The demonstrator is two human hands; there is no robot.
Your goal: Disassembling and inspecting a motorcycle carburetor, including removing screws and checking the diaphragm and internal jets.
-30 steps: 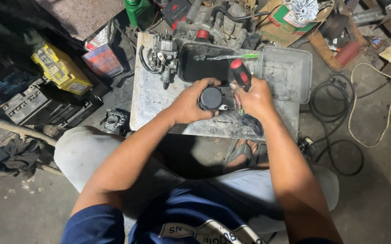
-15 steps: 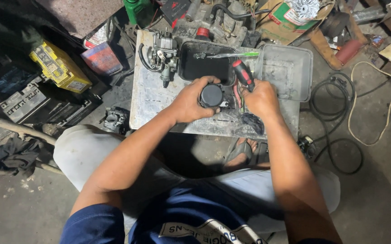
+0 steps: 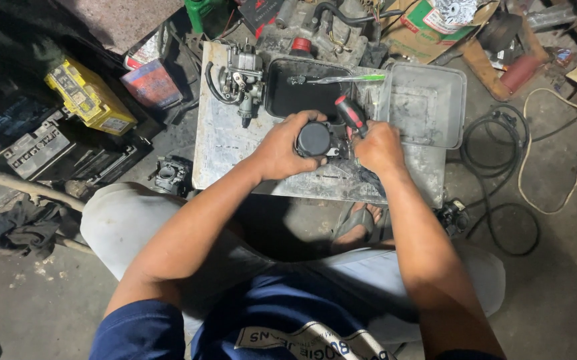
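A small black round engine part [image 3: 315,139] sat on the low metal table [image 3: 225,143], right in front of the person. The left hand [image 3: 283,145] was wrapped around its side, holding it tight. The right hand [image 3: 380,148] was closed around a screwdriver with a red and black handle [image 3: 351,114], and the tip pointed down at the part (the tip itself was hidden, so I could not tell just where it touched).

Just behind the part lay a black tray [image 3: 298,97] with a green toothbrush [image 3: 348,79] across its top edge. To the left of the tray stood a carburetor [image 3: 245,77], upright. To the right was a clear plastic box [image 3: 428,103], partly on the table.

On the floor to the left lay a yellow box [image 3: 85,97] and a dark battery [image 3: 32,150]. A black hose [image 3: 502,167] and a pale cord [image 3: 555,153] curled on the floor to the right. A sandal [image 3: 358,220] showed under the table.
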